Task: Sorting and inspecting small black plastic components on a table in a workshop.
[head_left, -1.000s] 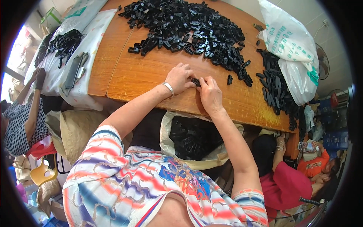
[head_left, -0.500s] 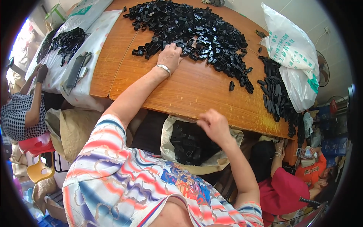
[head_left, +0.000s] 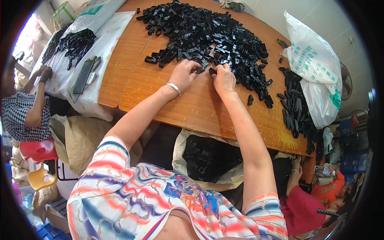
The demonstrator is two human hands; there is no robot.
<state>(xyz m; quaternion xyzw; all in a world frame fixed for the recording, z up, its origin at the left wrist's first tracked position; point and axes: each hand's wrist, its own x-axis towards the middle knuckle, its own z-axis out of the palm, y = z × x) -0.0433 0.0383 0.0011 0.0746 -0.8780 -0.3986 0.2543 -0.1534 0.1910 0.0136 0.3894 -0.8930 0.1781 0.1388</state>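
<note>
A wide heap of small black plastic parts (head_left: 208, 30) covers the far middle of the wooden table (head_left: 148, 86). At the heap's near edge my left hand (head_left: 184, 76) is closed, with a black plastic part (head_left: 200, 69) at its fingertips. A short gap to the right, my right hand (head_left: 225, 81) pinches another black plastic part (head_left: 212, 71) between thumb and fingers. Both parts are small and partly covered by my fingers. Below the table's front edge, in front of my body, an open sack (head_left: 179, 154) holds more black parts.
Longer black pieces (head_left: 294, 106) lie along the table's right side beside a white plastic bag (head_left: 316, 60). On the left, a cloth-covered table carries a dark phone-like slab (head_left: 83, 76) and a black pile (head_left: 76, 42). Other people sit at left and right.
My right hand has risen from above the sack to the heap's near edge and now pinches a part. My left hand has drawn slightly nearer and right, a part at its fingertips.
</note>
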